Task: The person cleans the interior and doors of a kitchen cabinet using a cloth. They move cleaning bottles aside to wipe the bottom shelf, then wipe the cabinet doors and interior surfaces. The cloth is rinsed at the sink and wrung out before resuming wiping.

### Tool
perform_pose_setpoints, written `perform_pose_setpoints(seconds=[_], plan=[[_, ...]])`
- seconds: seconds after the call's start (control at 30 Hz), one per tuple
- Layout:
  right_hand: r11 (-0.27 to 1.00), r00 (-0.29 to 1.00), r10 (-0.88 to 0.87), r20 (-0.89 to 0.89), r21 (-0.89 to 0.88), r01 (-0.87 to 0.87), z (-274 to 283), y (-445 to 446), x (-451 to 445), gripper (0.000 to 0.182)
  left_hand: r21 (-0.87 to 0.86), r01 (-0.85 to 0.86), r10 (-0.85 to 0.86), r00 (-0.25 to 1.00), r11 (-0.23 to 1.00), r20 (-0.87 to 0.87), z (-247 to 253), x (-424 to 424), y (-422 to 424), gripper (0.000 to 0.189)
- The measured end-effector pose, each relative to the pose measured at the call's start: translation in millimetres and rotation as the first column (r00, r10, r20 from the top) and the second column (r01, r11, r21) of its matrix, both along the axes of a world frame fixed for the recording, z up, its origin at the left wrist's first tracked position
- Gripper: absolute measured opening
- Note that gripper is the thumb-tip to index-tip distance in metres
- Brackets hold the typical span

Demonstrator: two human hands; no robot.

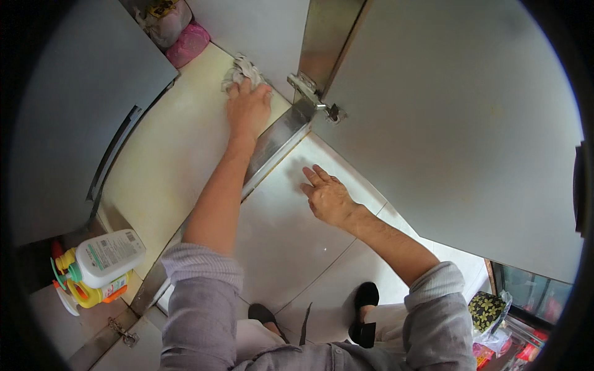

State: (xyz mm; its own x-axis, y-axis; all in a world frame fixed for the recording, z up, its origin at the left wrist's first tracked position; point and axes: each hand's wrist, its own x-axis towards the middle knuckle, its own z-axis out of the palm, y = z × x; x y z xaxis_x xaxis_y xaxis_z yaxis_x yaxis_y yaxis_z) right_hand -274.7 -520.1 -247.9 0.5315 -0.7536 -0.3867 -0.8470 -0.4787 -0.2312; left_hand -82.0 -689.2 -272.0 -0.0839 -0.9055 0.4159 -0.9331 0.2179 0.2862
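My left hand point(249, 109) reaches into a cabinet and presses a crumpled whitish cloth point(241, 72) onto the cream-coloured cabinet floor point(167, 139). The cloth lies against the inner side wall, and my fingers partly cover it. Over the tiled floor, my right hand point(328, 197) hangs in the air with its fingers apart and nothing in them. To its right stands the swung-out grey cabinet door point(445, 120). A metal hinge point(308, 90) joins that door to the cabinet frame above my right hand.
A white pump bottle point(111, 255) and a yellow bottle point(100, 292) stand at the cabinet's left end. Pink and white plastic bags point(188, 44) sit at the far corner. A metal front edge point(278, 141) borders the cabinet floor. Packaged goods point(492, 315) crowd the lower right.
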Motion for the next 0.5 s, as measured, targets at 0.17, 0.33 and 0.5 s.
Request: perform_pose_setpoints(seconds=[0.17,0.33,0.5], plan=[[0.988,0.99,0.141,-0.022,0.06,-0.14,-7,18,-6,0.038,-0.029,0.306,-0.304,0.952,0.952,0.036,8,-34,87,0.015],[0.935,0.933,0.354,0.057,-0.028,-0.353,46,54,-16,0.025,-0.067,0.473,-0.444,0.861,0.879,0.249,6,-9,120,0.015],[0.937,0.952,0.262,0.158,-0.28,-0.211,109,105,-105,0.028,-0.041,0.406,-0.354,0.838,0.913,0.415,5,25,150,0.021]])
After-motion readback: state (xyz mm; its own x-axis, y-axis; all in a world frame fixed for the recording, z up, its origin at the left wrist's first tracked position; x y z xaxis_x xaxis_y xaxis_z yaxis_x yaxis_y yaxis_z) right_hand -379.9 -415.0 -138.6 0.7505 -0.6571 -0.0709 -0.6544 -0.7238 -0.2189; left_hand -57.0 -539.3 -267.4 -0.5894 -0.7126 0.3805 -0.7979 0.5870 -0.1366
